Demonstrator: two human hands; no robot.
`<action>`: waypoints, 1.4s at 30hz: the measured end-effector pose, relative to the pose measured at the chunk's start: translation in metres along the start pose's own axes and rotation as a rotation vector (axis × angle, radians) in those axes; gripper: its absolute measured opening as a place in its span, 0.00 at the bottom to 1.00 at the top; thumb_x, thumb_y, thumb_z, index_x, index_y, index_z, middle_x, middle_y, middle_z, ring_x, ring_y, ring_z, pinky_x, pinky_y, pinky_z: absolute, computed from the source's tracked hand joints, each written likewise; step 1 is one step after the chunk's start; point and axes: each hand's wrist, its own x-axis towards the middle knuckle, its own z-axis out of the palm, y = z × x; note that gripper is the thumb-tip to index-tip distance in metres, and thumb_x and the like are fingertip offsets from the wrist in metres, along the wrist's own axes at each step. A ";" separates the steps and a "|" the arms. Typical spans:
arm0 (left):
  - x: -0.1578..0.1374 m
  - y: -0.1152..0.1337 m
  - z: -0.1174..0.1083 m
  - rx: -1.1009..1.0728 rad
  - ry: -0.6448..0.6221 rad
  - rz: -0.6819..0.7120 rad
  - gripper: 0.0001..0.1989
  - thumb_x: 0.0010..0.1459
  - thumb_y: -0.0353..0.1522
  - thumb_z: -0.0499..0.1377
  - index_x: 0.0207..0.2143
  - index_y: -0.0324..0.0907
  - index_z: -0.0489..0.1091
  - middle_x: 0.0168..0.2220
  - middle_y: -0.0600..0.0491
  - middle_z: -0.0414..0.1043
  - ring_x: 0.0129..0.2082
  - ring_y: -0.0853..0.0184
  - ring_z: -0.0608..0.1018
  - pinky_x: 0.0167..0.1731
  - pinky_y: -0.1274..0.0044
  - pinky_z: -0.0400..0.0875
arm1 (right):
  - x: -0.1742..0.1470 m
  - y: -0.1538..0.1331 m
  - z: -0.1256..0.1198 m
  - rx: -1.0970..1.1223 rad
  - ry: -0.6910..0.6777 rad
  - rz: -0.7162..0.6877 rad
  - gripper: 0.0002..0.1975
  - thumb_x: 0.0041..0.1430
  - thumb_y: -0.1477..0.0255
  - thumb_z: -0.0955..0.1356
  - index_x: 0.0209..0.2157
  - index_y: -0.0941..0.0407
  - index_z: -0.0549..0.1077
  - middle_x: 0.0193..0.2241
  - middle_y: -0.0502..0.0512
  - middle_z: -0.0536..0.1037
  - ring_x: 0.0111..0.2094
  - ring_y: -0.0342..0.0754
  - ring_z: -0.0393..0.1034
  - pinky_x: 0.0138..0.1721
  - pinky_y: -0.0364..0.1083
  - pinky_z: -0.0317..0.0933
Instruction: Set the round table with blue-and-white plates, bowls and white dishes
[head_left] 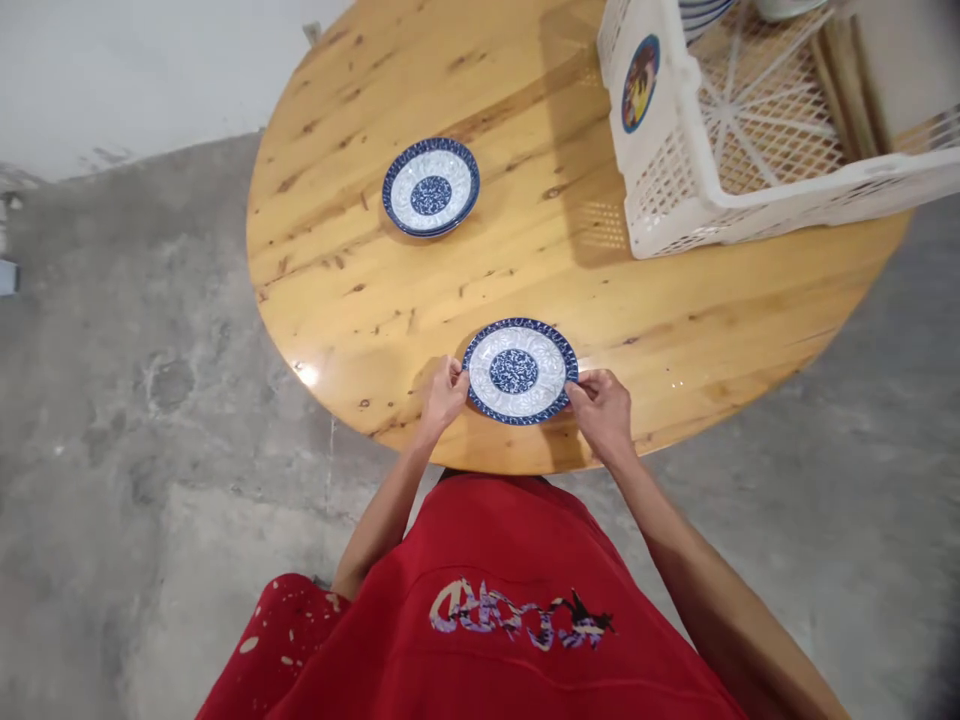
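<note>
We hold the near plate by opposite rim edges, left hand and right hand fingers pinching it (second plate well apart) on the table.

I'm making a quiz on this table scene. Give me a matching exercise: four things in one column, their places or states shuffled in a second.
1. near plate
2. far plate
3. white crate
4. left hand

a. on the table's right far part
b. alone, untouched, mid-table
c. gripped at both rims by the table's near edge
d. on the near plate's left rim

Pairs: 1-c, 2-b, 3-a, 4-d
</note>
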 end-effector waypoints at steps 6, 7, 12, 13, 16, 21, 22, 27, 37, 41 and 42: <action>0.019 -0.001 -0.007 -0.008 0.127 0.078 0.07 0.61 0.29 0.54 0.31 0.45 0.58 0.27 0.60 0.65 0.29 0.70 0.71 0.35 0.79 0.65 | 0.030 -0.004 0.018 -0.041 -0.045 -0.061 0.08 0.50 0.73 0.71 0.32 0.53 0.68 0.28 0.51 0.75 0.31 0.49 0.71 0.33 0.46 0.69; 0.022 -0.002 -0.009 -0.001 0.148 0.079 0.07 0.61 0.29 0.54 0.31 0.45 0.58 0.26 0.60 0.64 0.29 0.70 0.71 0.35 0.79 0.64 | 0.033 -0.005 0.022 -0.043 -0.060 -0.070 0.08 0.49 0.73 0.71 0.31 0.52 0.68 0.28 0.51 0.75 0.31 0.49 0.71 0.34 0.46 0.69; 0.032 -0.004 -0.015 -0.023 0.192 0.089 0.08 0.60 0.28 0.54 0.28 0.45 0.57 0.25 0.60 0.62 0.28 0.69 0.69 0.33 0.78 0.63 | 0.041 -0.003 0.034 -0.088 -0.093 -0.148 0.08 0.50 0.68 0.70 0.32 0.53 0.67 0.29 0.53 0.76 0.31 0.52 0.72 0.36 0.49 0.71; 0.034 -0.005 -0.014 -0.031 0.189 0.088 0.08 0.60 0.28 0.54 0.28 0.45 0.57 0.24 0.60 0.62 0.27 0.69 0.69 0.32 0.78 0.62 | 0.042 -0.002 0.035 -0.096 -0.085 -0.157 0.09 0.50 0.67 0.70 0.32 0.53 0.67 0.29 0.54 0.76 0.31 0.52 0.73 0.35 0.50 0.71; 0.041 -0.006 -0.012 -0.032 0.197 0.083 0.09 0.59 0.28 0.55 0.28 0.45 0.57 0.24 0.60 0.62 0.26 0.69 0.68 0.31 0.77 0.60 | 0.047 0.000 0.036 -0.101 -0.074 -0.173 0.11 0.49 0.64 0.70 0.31 0.52 0.67 0.29 0.56 0.76 0.31 0.54 0.73 0.33 0.52 0.71; 0.045 -0.009 -0.011 -0.018 0.175 0.072 0.09 0.59 0.29 0.56 0.27 0.45 0.58 0.23 0.60 0.63 0.26 0.68 0.69 0.31 0.77 0.62 | 0.043 0.000 0.028 -0.022 -0.127 -0.163 0.15 0.49 0.57 0.69 0.32 0.52 0.67 0.27 0.54 0.75 0.26 0.53 0.72 0.27 0.51 0.70; 0.045 -0.010 -0.011 -0.033 0.159 0.071 0.09 0.60 0.30 0.56 0.27 0.45 0.59 0.24 0.59 0.65 0.27 0.68 0.70 0.32 0.76 0.63 | 0.040 0.002 0.023 0.002 -0.134 -0.162 0.15 0.50 0.56 0.69 0.32 0.53 0.68 0.26 0.54 0.75 0.26 0.52 0.72 0.27 0.51 0.70; 0.037 -0.022 -0.011 -0.144 0.096 0.001 0.09 0.66 0.34 0.54 0.30 0.44 0.64 0.26 0.56 0.73 0.30 0.66 0.78 0.34 0.76 0.69 | 0.029 0.026 -0.009 0.069 -0.053 -0.093 0.17 0.49 0.57 0.71 0.33 0.55 0.71 0.29 0.55 0.78 0.24 0.48 0.72 0.25 0.47 0.69; 0.020 -0.023 -0.002 -0.237 0.087 -0.028 0.11 0.68 0.36 0.52 0.32 0.42 0.65 0.30 0.55 0.76 0.29 0.68 0.80 0.33 0.78 0.70 | 0.019 0.034 -0.019 0.103 -0.046 -0.061 0.11 0.56 0.60 0.71 0.31 0.53 0.72 0.28 0.56 0.78 0.24 0.47 0.71 0.25 0.45 0.66; 0.022 -0.020 0.006 -0.174 0.104 0.035 0.13 0.66 0.36 0.53 0.28 0.43 0.63 0.25 0.57 0.68 0.27 0.68 0.75 0.31 0.78 0.65 | 0.024 0.027 -0.004 0.072 -0.114 -0.055 0.11 0.58 0.60 0.71 0.31 0.54 0.72 0.28 0.56 0.78 0.24 0.47 0.71 0.24 0.46 0.66; 0.024 -0.020 0.008 -0.136 0.133 0.056 0.14 0.66 0.36 0.54 0.26 0.44 0.61 0.23 0.57 0.66 0.27 0.68 0.73 0.31 0.78 0.63 | 0.026 0.024 0.001 0.058 -0.139 -0.065 0.12 0.57 0.60 0.71 0.31 0.54 0.72 0.27 0.56 0.78 0.24 0.47 0.71 0.23 0.46 0.66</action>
